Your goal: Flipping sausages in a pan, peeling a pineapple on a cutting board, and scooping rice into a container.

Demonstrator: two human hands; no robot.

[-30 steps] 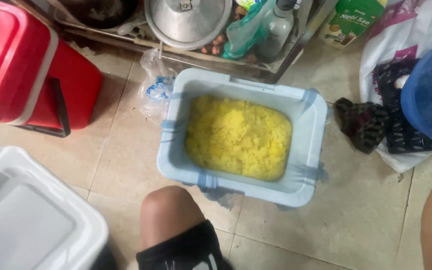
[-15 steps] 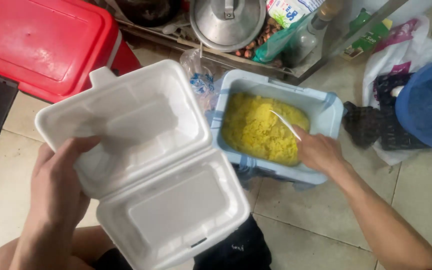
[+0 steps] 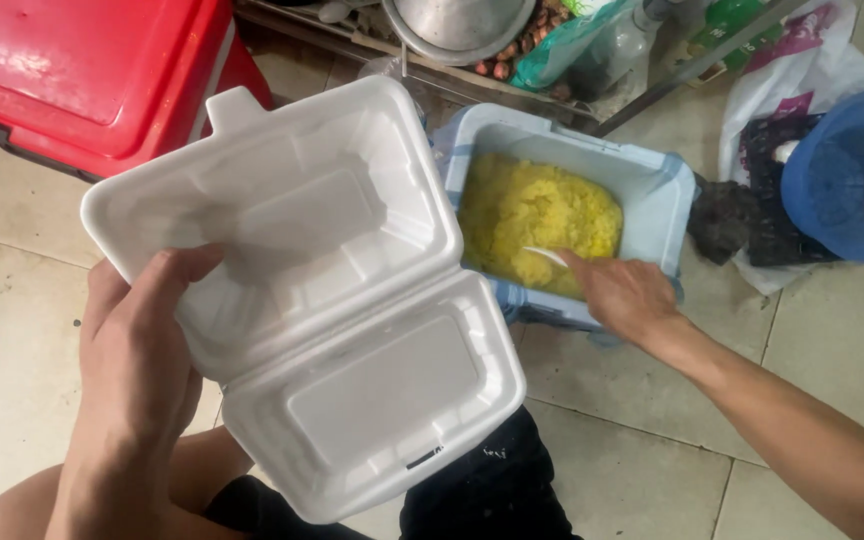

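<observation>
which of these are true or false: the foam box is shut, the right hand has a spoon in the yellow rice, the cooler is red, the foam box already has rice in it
The foam box is shut: false, the left hand holds it open.
The right hand has a spoon in the yellow rice: true.
The cooler is red: true.
The foam box already has rice in it: false, it is empty.

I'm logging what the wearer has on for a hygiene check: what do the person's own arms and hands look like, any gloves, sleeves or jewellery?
Both hands are bare: no gloves on the left hand or the right hand. Both forearms show no sleeves, and no watch, ring or bracelet is visible.
</observation>
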